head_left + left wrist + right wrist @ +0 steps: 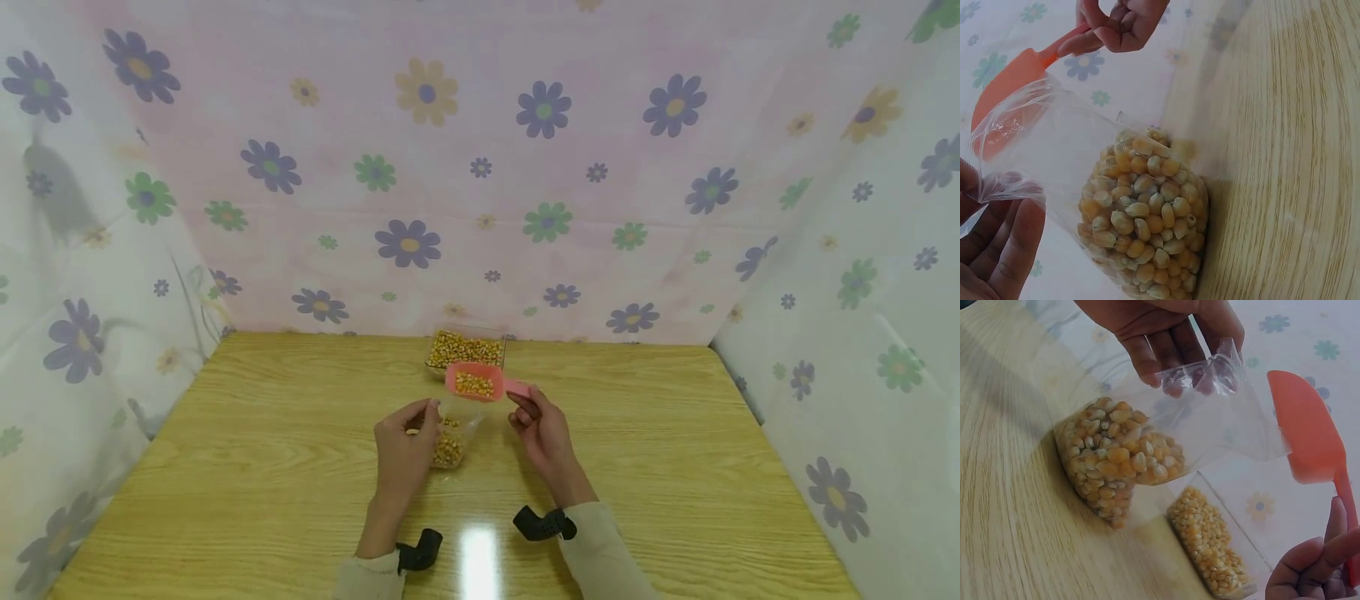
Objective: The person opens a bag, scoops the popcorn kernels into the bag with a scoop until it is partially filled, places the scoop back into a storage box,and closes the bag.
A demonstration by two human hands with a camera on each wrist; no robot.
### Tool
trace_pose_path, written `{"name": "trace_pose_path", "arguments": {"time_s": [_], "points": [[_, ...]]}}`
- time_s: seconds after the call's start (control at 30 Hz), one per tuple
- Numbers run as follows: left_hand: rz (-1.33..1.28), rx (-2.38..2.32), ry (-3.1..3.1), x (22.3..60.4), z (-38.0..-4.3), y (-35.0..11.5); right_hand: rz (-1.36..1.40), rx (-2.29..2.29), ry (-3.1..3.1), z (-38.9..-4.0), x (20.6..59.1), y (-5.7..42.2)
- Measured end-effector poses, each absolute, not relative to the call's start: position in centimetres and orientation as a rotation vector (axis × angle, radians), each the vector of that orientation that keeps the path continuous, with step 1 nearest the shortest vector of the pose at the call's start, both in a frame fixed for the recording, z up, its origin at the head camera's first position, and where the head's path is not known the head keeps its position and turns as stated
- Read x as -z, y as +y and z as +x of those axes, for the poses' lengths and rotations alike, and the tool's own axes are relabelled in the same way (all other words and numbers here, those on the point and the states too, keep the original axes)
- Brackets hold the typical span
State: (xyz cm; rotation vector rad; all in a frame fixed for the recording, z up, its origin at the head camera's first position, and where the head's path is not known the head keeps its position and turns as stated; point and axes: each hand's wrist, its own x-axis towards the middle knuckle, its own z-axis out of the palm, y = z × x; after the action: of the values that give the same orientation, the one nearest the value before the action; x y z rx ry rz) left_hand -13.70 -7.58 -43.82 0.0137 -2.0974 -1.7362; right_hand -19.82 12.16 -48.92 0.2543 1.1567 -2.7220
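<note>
A clear plastic bag point(1141, 212), its lower part full of corn kernels, stands on the table. My left hand point(406, 442) pinches the bag's upper edge between thumb and fingers, and the mouth gapes in the left wrist view. My right hand point(546, 433) grips the handle of a pink-orange scoop point(475, 382), which carries a layer of kernels. In the head view the scoop is level, just beyond the bag; in the right wrist view its body point(1307, 428) is close to the bag's mouth. Behind it, a clear container point(1207, 537) holds more loose kernels.
The light wooden table point(300, 417) runs back to a hanging cloth point(480, 167) printed with flowers, and similar cloth hangs at both sides. Black camera mounts point(545, 525) sit on both wrists, over light sleeves. A bright reflection lies on the table's near part.
</note>
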Motion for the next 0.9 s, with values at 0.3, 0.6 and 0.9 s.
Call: {"name": "trace_pose_path", "arguments": {"time_s": [0.3,0.6,0.9], "points": [[0.021,1.717,-2.129,45.4,-14.7,-8.0,0.167,2.660,1.340,-19.0,48.1,12.7],[-0.063,1.584,-2.127,47.1,-15.2,-8.7,0.126,2.554,1.700,-18.3,46.8,13.6],[-0.139,1.541,-2.105,47.2,-15.3,-9.0,-0.085,2.356,2.132,-17.5,44.6,13.9]]}}
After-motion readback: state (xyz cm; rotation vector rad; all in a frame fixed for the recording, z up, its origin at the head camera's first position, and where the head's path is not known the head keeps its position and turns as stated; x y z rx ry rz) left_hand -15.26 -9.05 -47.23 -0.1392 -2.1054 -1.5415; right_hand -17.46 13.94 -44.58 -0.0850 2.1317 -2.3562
